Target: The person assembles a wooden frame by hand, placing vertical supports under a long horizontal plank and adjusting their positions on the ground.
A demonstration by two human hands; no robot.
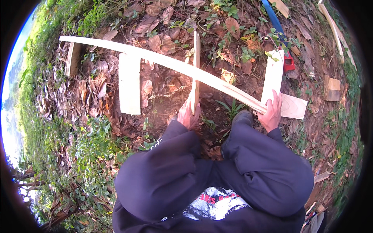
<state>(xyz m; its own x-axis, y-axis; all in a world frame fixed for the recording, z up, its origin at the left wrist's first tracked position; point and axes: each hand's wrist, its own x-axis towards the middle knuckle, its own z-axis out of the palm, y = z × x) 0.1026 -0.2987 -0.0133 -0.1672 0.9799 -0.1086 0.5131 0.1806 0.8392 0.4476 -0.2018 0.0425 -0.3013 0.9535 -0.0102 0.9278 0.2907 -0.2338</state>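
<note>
A long pale wooden strip (155,58) runs slantwise from the far left down to my right hand (271,112), whose fingers are closed on its near right end. My left hand (189,113) grips the near end of a narrow board (196,64) standing on edge; the strip crosses this board. Under the strip's left part lies a flat board (130,87), and a short block (72,60) is below its far left end. Near my right hand are an upright-lying pale board (274,73) and another pale board piece (294,106), partly overlapped.
Beyond the right board lies a saw with a red handle (288,62) and a long blue part (274,17). A small wood block (332,89) and long offcuts (334,31) lie at the right. Dry leaves (101,77) and green plants (89,143) cover the ground around my bent legs.
</note>
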